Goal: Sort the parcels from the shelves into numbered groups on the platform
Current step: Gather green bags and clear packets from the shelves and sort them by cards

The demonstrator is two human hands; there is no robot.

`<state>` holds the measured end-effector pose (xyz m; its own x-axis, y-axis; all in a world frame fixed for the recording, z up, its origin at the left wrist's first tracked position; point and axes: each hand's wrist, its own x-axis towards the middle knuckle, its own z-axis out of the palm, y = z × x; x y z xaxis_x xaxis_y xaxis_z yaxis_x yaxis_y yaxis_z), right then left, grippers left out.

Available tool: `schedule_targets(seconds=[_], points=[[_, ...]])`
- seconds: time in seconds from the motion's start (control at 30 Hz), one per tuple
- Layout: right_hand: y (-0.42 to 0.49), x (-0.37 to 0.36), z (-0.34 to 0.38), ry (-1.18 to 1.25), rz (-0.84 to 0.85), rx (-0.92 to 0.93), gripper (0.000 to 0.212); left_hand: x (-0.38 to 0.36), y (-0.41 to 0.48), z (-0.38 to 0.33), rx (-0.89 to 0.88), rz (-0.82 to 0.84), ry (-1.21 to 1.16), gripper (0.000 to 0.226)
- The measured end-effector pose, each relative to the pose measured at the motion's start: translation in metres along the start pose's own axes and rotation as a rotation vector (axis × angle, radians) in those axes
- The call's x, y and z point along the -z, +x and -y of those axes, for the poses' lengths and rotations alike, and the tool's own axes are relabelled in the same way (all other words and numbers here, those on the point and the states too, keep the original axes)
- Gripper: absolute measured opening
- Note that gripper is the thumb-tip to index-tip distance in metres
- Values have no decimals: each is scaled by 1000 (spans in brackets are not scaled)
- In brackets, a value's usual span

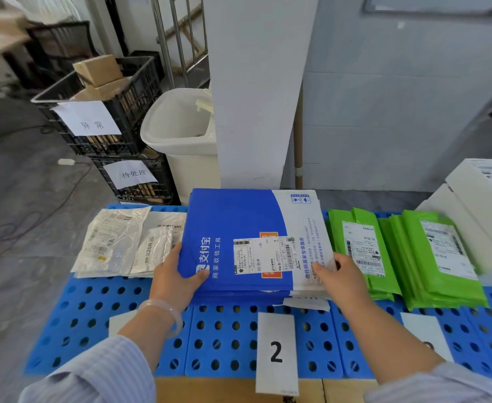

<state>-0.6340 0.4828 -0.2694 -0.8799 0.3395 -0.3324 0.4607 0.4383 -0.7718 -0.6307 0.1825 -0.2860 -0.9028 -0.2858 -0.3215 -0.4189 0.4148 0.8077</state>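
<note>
A blue and white parcel (233,216) with a shipping label lies on top of a stack of similar parcels on the blue perforated platform (224,338), behind the paper tag marked 2 (276,351). My left hand (175,274) grips its near left edge, thumb on top. My right hand (340,274) holds its near right corner. To the left lie clear plastic-bag parcels (114,242). To the right are two stacks of green mailers (361,251), (436,257). Further right stand white boxes (477,199).
Two black crates (140,112) with paper signs stand stacked on the floor at the back left, the upper one holding cardboard boxes. A white bin (181,132) stands beside a white pillar (256,91). Cables run over the floor at left. Other paper tags (425,330) lie on the platform.
</note>
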Motion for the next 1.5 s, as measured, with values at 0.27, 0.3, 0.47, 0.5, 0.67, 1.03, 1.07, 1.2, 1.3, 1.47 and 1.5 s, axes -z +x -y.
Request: schedule_targets(seconds=[0.27,0.3,0.47,0.5,0.67,1.03,1.07,1.2,1.3,1.47,1.5], points=[[0,-4,0,88,58,-72,41,-6,-1,5,109,47,-15,68],[0,-5,0,97,58,-78,42,-7,-2,4,110,48,-31,65],[2,-5,2,126,21,-99,38,-9,4,0,98,36,-44,58],[4,-4,3,135,4,-101,38,-9,5,-4,90,43,-48,57],[8,-3,2,149,-21,-135,42,-11,15,-19,31,80,-31,52],[0,-4,-2,130,16,-133,42,-10,5,6,112,48,-31,73],[0,-5,0,130,22,-141,42,-10,5,7,130,52,-23,75],[1,-4,2,156,17,-177,49,-9,9,1,170,83,-58,66],[3,-3,2,183,9,-177,53,-9,13,-2,179,77,-81,68],[8,-3,4,210,-10,-157,51,-9,19,-12,108,41,-59,58],[10,-3,5,214,-15,-155,50,-9,21,-13,88,39,-48,56]])
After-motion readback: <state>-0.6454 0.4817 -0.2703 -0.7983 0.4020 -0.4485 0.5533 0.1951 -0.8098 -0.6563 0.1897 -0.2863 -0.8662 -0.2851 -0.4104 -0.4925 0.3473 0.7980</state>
